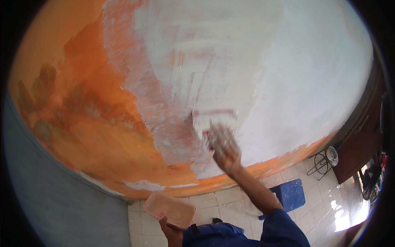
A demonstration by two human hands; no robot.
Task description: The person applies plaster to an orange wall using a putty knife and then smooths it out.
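Orange wall (90,136) part-coated white, tiled floor (224,202), blue stool (293,194) partly behind right forearm (258,191), white tub (332,156) far right, right hand (225,151) gripping wide scraper (214,118) at wall, blurred, left hand (173,234) holding pink tray (183,224) low.

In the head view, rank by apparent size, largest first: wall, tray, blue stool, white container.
1. Wall
2. Tray and blue stool: too close to rank, since the right arm partly covers the stool
3. White container
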